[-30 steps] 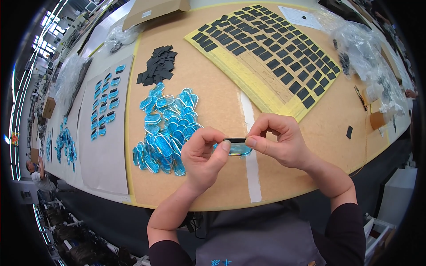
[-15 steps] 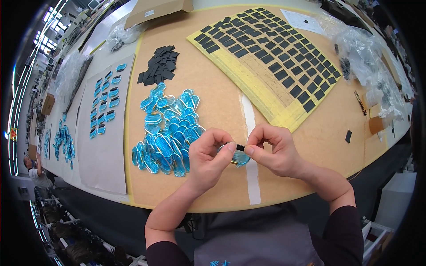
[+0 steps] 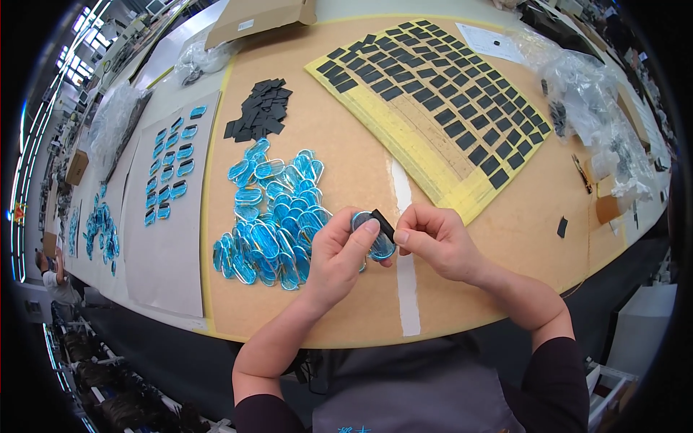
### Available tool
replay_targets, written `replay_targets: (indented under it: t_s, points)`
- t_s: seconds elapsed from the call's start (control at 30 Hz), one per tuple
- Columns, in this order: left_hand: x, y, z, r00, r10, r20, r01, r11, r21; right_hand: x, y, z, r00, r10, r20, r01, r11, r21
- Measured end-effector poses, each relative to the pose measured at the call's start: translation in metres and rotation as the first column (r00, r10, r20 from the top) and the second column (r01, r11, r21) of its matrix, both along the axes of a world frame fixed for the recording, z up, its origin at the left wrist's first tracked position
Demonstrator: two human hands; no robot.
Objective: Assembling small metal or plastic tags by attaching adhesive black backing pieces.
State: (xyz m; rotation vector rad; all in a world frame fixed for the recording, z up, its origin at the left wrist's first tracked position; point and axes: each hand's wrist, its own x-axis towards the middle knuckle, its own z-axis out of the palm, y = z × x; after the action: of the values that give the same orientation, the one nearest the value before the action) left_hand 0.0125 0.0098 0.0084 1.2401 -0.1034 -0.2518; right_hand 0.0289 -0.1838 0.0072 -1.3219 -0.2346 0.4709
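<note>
My left hand (image 3: 336, 254) pinches a shiny blue oval piece (image 3: 382, 247) with a pale rim, thumb on its face. A black strip (image 3: 383, 225) lies along the piece's upper right edge. My right hand (image 3: 442, 245) has thumb and forefinger closed at that strip's lower end; its other fingers are curled. Left of my hands, a heap of similar blue oval pieces (image 3: 263, 238) covers part of the brown tabletop. Behind the heap is a pile of black rectangular patches (image 3: 258, 112).
A yellow-edged board (image 3: 462, 206) with rows of black patches lies at the back right. On the left, a grey sheet (image 3: 170, 267) carries rows of blue ovals with black strips. Clear plastic bags (image 3: 588, 97), a cardboard box (image 3: 263, 20) and a loose black patch (image 3: 561, 227) lie around.
The blue oval piece has turned in my left hand, from lying sideways to tilted steeply, its face now showing more. Its black strip now slants down toward my right fingertips.
</note>
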Motion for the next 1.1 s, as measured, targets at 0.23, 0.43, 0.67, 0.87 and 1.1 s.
replay_targets:
  t_s: [0.23, 0.43, 0.67, 0.87, 1.1]
  points:
    - [0.002, 0.007, 0.006, 0.971, -0.218, -0.097, 0.210, 0.974, -0.087, 0.001, 0.000, 0.007, 0.949, 0.272, 0.160, -0.262, 0.962, -0.080]
    - [0.003, 0.003, 0.006, 0.946, -0.288, -0.150, 0.264, 0.951, -0.162, -0.009, 0.000, 0.006, 0.977, 0.189, 0.098, -0.200, 0.973, 0.113]
    - [0.001, 0.007, 0.000, 0.937, -0.331, -0.112, 0.309, 0.934, -0.177, -0.001, 0.000, 0.016, 0.954, 0.297, 0.034, -0.299, 0.951, 0.077]
    - [0.001, 0.009, 0.004, 0.914, -0.382, -0.140, 0.362, 0.921, -0.147, -0.005, -0.002, 0.013, 0.945, 0.324, 0.055, -0.327, 0.943, 0.062]
    - [-0.004, 0.010, 0.014, 0.878, -0.459, -0.134, 0.423, 0.877, -0.230, -0.020, -0.003, 0.016, 0.960, 0.262, 0.103, -0.274, 0.953, 0.132]
